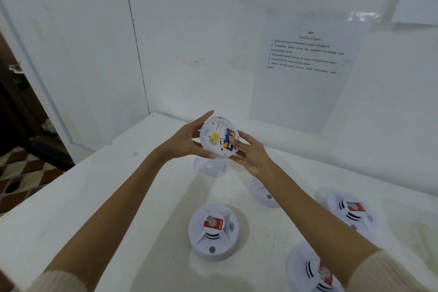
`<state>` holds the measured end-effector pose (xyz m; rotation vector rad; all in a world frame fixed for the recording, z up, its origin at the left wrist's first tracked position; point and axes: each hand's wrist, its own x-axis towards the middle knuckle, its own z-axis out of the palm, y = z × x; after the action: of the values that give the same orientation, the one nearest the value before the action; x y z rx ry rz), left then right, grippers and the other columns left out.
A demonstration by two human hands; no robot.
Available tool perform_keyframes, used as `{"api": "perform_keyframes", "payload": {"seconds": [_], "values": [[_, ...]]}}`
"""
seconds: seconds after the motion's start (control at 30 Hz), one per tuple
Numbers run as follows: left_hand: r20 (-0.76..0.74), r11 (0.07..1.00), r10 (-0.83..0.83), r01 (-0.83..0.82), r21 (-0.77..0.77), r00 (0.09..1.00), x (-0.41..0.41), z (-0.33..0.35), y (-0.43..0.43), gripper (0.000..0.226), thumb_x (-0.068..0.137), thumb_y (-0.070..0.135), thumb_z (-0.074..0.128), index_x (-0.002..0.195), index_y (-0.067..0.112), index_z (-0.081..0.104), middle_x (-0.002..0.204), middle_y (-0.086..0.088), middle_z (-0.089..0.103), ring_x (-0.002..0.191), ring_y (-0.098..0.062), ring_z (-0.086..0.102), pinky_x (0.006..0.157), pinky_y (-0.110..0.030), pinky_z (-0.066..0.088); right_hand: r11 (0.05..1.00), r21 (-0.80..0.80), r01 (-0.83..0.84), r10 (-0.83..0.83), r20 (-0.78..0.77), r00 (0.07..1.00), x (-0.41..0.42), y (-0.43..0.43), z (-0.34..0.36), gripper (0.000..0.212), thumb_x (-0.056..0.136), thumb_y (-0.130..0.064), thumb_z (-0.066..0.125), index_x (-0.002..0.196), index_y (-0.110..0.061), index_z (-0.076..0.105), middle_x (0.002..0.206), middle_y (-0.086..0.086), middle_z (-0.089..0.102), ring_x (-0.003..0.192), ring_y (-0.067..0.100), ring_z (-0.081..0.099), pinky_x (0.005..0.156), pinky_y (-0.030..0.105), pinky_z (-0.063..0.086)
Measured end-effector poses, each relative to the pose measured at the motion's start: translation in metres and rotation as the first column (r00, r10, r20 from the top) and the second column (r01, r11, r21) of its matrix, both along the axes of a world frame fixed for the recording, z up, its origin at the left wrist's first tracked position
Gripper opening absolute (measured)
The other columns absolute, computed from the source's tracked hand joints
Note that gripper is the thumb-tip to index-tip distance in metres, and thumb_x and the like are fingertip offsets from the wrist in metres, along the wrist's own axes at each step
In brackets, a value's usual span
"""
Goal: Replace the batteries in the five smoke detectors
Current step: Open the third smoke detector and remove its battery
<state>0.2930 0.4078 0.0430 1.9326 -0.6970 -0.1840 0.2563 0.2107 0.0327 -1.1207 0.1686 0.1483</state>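
Observation:
I hold a white round smoke detector (214, 130) above the table with its back turned toward me. A blue battery (230, 138) sits in its open compartment beside a yellow part (215, 137). My left hand (187, 140) grips the detector's left rim. My right hand (251, 153) supports the right rim, with its thumb pressing on the battery. A detached white base plate (209, 166) lies on the table just below. Four more detectors rest face up: one at the centre (214, 232), one partly behind my right arm (262, 193), one at the right (350, 211) and one at the bottom (310, 268).
The white table (94, 196) fills a corner between white walls. A printed instruction sheet (303, 66) hangs on the back wall. A dark doorway with a patterned tile floor (19, 173) opens to the left of the table's edge.

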Motion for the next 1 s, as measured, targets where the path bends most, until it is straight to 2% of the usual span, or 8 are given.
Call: {"api": "perform_keyframes", "payload": {"seconds": [0.13,0.33,0.4,0.47,0.53,0.67,0.83,1.0], "values": [[0.080,0.999,0.023,-0.026,0.043,0.997,0.001,-0.004,-0.004,0.109,0.053,0.015,0.090,0.139,0.037,0.026,0.131,0.011,0.046,0.116,-0.009,0.050,0.084,-0.025,0.054,0.987,-0.138,0.079,-0.067,0.086,0.994,-0.002,-0.002,0.001,0.038,0.077,-0.002,0.070,0.110,-0.013,0.055,0.094,0.012,0.064,0.080,0.021,0.065,0.059,0.028,0.058],[0.277,0.999,0.016,-0.028,0.038,0.961,-0.003,-0.009,-0.013,0.105,0.046,0.049,0.081,0.136,0.032,0.030,0.131,0.014,0.041,0.119,-0.005,0.042,0.087,-0.017,0.050,0.975,-0.192,0.116,-0.075,0.208,0.975,-0.007,-0.001,0.004,0.035,0.077,-0.001,0.070,0.108,-0.011,0.056,0.090,0.007,0.066,0.076,0.019,0.066,0.055,0.025,0.057],[0.301,1.000,0.019,-0.025,0.017,0.953,-0.003,-0.009,-0.013,0.101,0.047,0.048,0.080,0.134,0.028,0.033,0.132,0.015,0.042,0.119,-0.003,0.043,0.086,-0.016,0.050,0.966,-0.223,0.130,-0.077,0.231,0.970,-0.007,0.000,0.003,0.036,0.077,-0.003,0.071,0.109,-0.011,0.056,0.098,0.012,0.065,0.081,0.022,0.066,0.060,0.029,0.058],[0.296,1.000,0.021,-0.019,-0.010,0.955,-0.001,-0.010,-0.012,0.098,0.048,0.044,0.081,0.132,0.027,0.035,0.131,0.019,0.042,0.118,0.003,0.043,0.083,-0.014,0.050,0.918,-0.349,0.187,-0.079,0.299,0.951,-0.006,0.002,0.001,0.037,0.079,-0.009,0.071,0.111,-0.015,0.056,0.106,0.014,0.063,0.089,0.025,0.065,0.066,0.034,0.059],[0.280,0.999,0.029,-0.020,-0.035,0.960,0.000,-0.011,-0.012,0.095,0.049,0.041,0.082,0.131,0.027,0.035,0.132,0.019,0.041,0.117,0.006,0.043,0.081,-0.012,0.050,0.841,-0.480,0.249,-0.045,0.397,0.917,-0.005,0.004,-0.001,0.037,0.081,-0.016,0.070,0.114,-0.021,0.054,0.108,0.010,0.061,0.092,0.023,0.064,0.065,0.030,0.059],[0.284,0.999,0.042,-0.037,-0.024,0.958,0.003,-0.013,-0.008,0.093,0.049,0.042,0.081,0.129,0.032,0.035,0.131,0.020,0.041,0.116,0.007,0.043,0.081,-0.012,0.050,0.782,-0.552,0.289,0.014,0.479,0.877,-0.003,0.005,-0.008,0.046,0.083,-0.015,0.068,0.124,-0.020,0.050,0.116,0.011,0.055,0.098,0.023,0.061,0.063,0.024,0.058],[0.274,0.998,0.064,-0.063,-0.011,0.960,0.005,-0.020,-0.004,0.095,0.048,0.032,0.086,0.129,0.031,0.036,0.130,0.021,0.041,0.114,0.007,0.044,0.080,-0.012,0.050,0.802,-0.544,0.245,0.023,0.439,0.898,-0.003,0.007,-0.017,0.046,0.085,-0.019,0.066,0.127,-0.017,0.046,0.109,0.005,0.057,0.093,0.018,0.061,0.062,0.024,0.058],[0.257,0.992,0.123,-0.114,-0.049,0.959,0.009,-0.020,0.003,0.098,0.049,0.020,0.089,0.130,0.031,0.036,0.128,0.019,0.042,0.114,0.004,0.045,0.077,-0.011,0.051,0.822,-0.524,0.223,-0.084,0.275,0.958,-0.005,0.012,-0.039,0.034,0.100,-0.030,0.031,0.122,-0.012,0.049,0.099,0.003,0.056,0.092,0.018,0.052,0.073,0.034,0.051]]}}
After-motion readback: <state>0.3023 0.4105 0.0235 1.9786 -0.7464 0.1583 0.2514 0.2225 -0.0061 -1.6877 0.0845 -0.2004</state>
